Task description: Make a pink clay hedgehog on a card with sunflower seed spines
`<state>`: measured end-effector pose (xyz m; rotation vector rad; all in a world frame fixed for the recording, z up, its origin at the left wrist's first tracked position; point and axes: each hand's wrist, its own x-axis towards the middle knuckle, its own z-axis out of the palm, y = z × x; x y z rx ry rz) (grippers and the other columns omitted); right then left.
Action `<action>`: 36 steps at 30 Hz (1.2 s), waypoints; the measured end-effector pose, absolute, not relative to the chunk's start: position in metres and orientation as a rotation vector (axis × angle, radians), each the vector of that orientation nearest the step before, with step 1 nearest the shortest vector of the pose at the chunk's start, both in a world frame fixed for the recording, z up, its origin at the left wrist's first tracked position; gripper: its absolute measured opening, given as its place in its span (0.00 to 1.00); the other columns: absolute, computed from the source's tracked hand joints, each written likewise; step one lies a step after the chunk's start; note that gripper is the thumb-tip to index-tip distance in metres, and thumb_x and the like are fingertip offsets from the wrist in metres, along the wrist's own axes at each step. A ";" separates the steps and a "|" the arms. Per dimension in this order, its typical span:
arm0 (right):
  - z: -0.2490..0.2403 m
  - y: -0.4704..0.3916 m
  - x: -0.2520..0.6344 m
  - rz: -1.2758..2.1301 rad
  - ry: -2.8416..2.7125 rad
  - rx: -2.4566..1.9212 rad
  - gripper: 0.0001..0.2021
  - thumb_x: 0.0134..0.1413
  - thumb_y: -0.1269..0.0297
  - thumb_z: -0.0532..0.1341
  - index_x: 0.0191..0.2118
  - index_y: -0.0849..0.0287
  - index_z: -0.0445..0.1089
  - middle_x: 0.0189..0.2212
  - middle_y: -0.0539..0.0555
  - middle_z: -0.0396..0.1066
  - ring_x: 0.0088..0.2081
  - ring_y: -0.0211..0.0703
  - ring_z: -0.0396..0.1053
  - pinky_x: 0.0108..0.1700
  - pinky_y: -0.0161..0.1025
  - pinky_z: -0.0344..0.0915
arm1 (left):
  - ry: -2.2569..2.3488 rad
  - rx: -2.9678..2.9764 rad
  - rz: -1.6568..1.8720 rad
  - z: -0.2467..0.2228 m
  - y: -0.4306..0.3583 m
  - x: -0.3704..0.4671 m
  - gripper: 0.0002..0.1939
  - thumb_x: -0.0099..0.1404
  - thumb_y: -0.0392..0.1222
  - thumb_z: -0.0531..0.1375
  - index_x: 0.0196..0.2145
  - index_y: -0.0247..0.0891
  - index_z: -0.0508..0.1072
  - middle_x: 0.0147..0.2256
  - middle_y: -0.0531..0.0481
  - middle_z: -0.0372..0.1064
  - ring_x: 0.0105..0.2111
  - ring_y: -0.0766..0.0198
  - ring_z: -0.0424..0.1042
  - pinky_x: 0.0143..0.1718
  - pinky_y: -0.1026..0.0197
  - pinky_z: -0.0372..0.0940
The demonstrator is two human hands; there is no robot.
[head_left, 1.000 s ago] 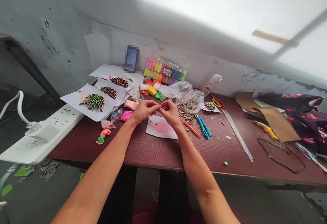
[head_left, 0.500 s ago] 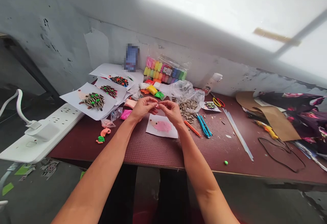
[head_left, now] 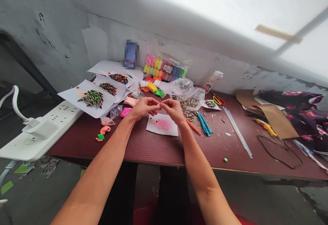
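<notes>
My left hand and my right hand meet fingertip to fingertip over the table. Between their pinched fingers is a small piece of pink clay, mostly hidden by the fingertips. Just below them lies a white card bearing a flat pink hedgehog shape with a dark eye and nose. Right of my right hand, sunflower seeds are heaped beside a clear plastic bag. An orange pen-like tool and a blue utility knife rest near that wrist. A bright pink clay packet is by my left wrist.
Finished seed hedgehogs on paper lie at the left, beside a white power strip. Against the wall stand a pack of coloured clay and a white bottle. Scissors, glue sticks and a yellow glue gun lie rightward.
The camera view has shifted slightly. Both hands stay pinched together above the card, with the fingers moving a little around the pink piece.
</notes>
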<state>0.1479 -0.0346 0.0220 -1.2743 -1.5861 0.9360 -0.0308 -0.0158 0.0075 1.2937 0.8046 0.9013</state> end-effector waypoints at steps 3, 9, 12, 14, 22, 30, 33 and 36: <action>0.024 -0.036 0.157 0.988 -1.607 -1.297 0.17 0.47 0.48 0.66 0.31 0.60 0.75 0.23 0.48 0.69 0.23 0.32 0.57 0.25 0.32 0.53 | 0.815 1.325 0.851 0.011 -0.017 -0.034 0.26 0.48 0.48 0.74 0.42 0.32 0.76 0.35 0.44 0.77 0.23 0.68 0.72 0.18 0.68 0.62; 0.021 -0.042 0.175 1.168 -1.847 -1.417 0.13 0.44 0.55 0.66 0.27 0.62 0.76 0.19 0.46 0.66 0.23 0.32 0.54 0.26 0.33 0.49 | 0.933 1.461 0.854 0.008 -0.014 -0.036 0.14 0.52 0.43 0.69 0.35 0.32 0.77 0.31 0.47 0.75 0.21 0.71 0.68 0.19 0.68 0.60; 0.019 -0.045 0.174 1.158 -1.855 -1.457 0.10 0.44 0.58 0.66 0.27 0.61 0.76 0.20 0.46 0.67 0.24 0.32 0.56 0.27 0.32 0.51 | 0.947 1.558 0.832 0.004 -0.011 -0.035 0.11 0.51 0.41 0.67 0.32 0.33 0.78 0.28 0.49 0.75 0.22 0.69 0.68 0.22 0.66 0.64; 0.019 -0.045 0.173 1.156 -1.855 -1.476 0.09 0.44 0.59 0.65 0.26 0.61 0.75 0.20 0.46 0.67 0.23 0.32 0.57 0.26 0.32 0.51 | 0.944 1.590 0.822 0.002 -0.010 -0.034 0.09 0.50 0.39 0.66 0.31 0.34 0.78 0.27 0.50 0.75 0.23 0.68 0.69 0.23 0.66 0.65; 0.018 -0.046 0.167 1.098 -1.932 -1.506 0.06 0.46 0.65 0.64 0.25 0.61 0.76 0.20 0.47 0.69 0.23 0.32 0.60 0.26 0.31 0.53 | 0.918 1.663 0.755 0.001 -0.010 -0.035 0.08 0.49 0.37 0.65 0.30 0.35 0.78 0.25 0.51 0.75 0.23 0.67 0.70 0.23 0.66 0.65; 0.016 -0.045 0.164 1.039 -1.972 -1.561 0.05 0.46 0.69 0.64 0.25 0.61 0.76 0.19 0.47 0.70 0.23 0.32 0.62 0.26 0.31 0.53 | 0.971 1.797 0.736 -0.005 -0.007 -0.034 0.10 0.47 0.35 0.61 0.29 0.35 0.78 0.26 0.51 0.75 0.25 0.66 0.71 0.27 0.66 0.65; 0.016 -0.046 0.163 1.015 -1.976 -1.570 0.04 0.46 0.70 0.63 0.25 0.61 0.76 0.20 0.47 0.70 0.24 0.33 0.63 0.27 0.31 0.54 | 1.001 1.835 0.719 -0.006 -0.007 -0.033 0.11 0.46 0.34 0.60 0.30 0.35 0.79 0.28 0.50 0.76 0.27 0.64 0.72 0.28 0.65 0.66; 0.014 -0.046 0.160 0.962 -1.974 -1.570 0.03 0.45 0.71 0.64 0.27 0.60 0.76 0.20 0.46 0.69 0.24 0.33 0.62 0.28 0.31 0.54 | 1.027 1.885 0.750 -0.009 -0.006 -0.032 0.11 0.46 0.34 0.59 0.29 0.35 0.79 0.28 0.49 0.77 0.28 0.63 0.72 0.29 0.65 0.66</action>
